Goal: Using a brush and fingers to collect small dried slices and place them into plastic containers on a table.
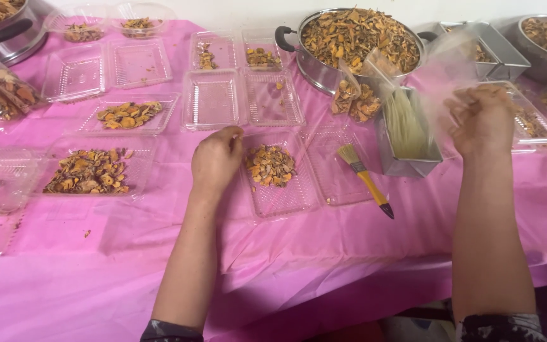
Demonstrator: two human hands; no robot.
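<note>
My left hand (pixel 216 161) rests with curled fingers on the left edge of an open clear plastic clamshell tray (pixel 286 196) that holds a small heap of dried orange-brown slices (pixel 271 166). My right hand (pixel 484 120) is raised at the right, fingers closed on a clear plastic bag (pixel 441 76) that looks blurred. A yellow-handled paintbrush (pixel 365 178) lies across the tray's open lid. Below the bag stands a metal box of pale thin sticks (pixel 406 136).
A big steel pot of dried slices (pixel 356 38) stands at the back. Several clear trays, some filled (pixel 90 171), some bare (pixel 210 100), cover the pink tablecloth (pixel 286 253). More metal bowls sit at the back corners (pixel 7 25).
</note>
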